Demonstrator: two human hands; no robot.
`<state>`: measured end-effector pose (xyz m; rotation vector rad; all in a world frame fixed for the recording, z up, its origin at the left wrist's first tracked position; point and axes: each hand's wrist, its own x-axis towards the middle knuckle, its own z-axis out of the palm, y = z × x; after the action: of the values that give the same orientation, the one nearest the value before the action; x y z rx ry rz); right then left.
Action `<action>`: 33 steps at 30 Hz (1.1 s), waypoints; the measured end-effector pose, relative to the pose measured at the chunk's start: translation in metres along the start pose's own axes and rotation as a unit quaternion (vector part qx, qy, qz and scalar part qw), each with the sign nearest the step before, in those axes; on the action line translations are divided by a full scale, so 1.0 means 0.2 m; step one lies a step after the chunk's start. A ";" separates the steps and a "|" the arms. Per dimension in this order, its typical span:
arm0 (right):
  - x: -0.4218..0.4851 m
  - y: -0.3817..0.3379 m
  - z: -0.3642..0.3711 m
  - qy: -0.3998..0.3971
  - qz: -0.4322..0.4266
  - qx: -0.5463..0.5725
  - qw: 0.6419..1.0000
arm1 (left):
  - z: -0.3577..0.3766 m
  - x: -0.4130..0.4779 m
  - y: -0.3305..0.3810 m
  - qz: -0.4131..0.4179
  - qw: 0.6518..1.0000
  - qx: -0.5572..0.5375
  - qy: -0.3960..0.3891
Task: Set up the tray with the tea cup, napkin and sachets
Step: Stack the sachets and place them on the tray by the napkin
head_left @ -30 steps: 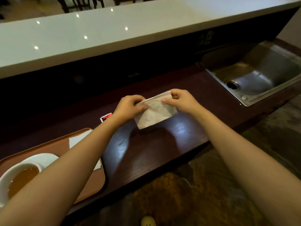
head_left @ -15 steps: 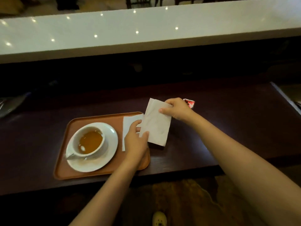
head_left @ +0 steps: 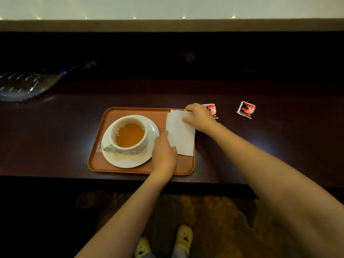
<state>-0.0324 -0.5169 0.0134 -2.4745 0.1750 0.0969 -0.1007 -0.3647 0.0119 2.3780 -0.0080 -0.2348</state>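
While both hands work over the right end of the orange tray (head_left: 96,155), a white napkin (head_left: 183,136) lies flat along the tray's right edge, its far end overlapping a second white sheet beneath it near the tray's far right corner. The left hand (head_left: 163,155) rests on the tray near its front edge, fingers (head_left: 164,135) held together and touching the napkin's left edge. The right hand (head_left: 200,117) reaches in from the right, fingers (head_left: 187,120) curled and pressing down on the napkin's far end; whether they pinch the paper or only press it cannot be told. A white tea cup (head_left: 128,135) filled with amber tea stands on a white saucer (head_left: 128,161) in the left and middle part of the tray, handle turned toward the tray's front left corner. On the dark table (head_left: 55,136), a red sachet (head_left: 212,109) lies just beyond the tray's far right corner, partly hidden by the right hand, and another red sachet (head_left: 246,109) lies further right, well apart from the tray.
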 end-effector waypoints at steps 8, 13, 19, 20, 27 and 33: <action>-0.01 0.05 0.03 0.047 -0.018 -0.032 0.998 | 0.00 -0.08 0.02 0.042 0.993 0.097 0.049; -0.09 0.13 -0.07 0.061 -0.007 -0.034 0.998 | -0.01 -0.06 0.14 0.121 0.984 0.121 0.058; -0.25 0.42 -0.31 0.122 0.080 -0.064 0.987 | 0.14 0.10 0.42 0.274 0.956 0.107 -0.021; -0.27 0.48 -0.34 0.131 0.108 -0.071 0.983 | 0.18 0.14 0.46 0.296 0.947 0.118 -0.039; -0.25 0.85 -0.47 0.165 0.174 -0.120 0.963 | 0.58 0.50 0.77 0.376 0.889 0.186 -0.184; -0.16 0.90 -0.49 0.137 0.140 -0.122 0.973 | 0.68 0.65 0.88 0.408 0.851 0.217 -0.252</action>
<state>-0.0881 -0.7144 -0.0143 -2.6837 0.6676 -0.1119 0.0148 -0.5939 0.0131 2.4234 -1.4149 -0.4609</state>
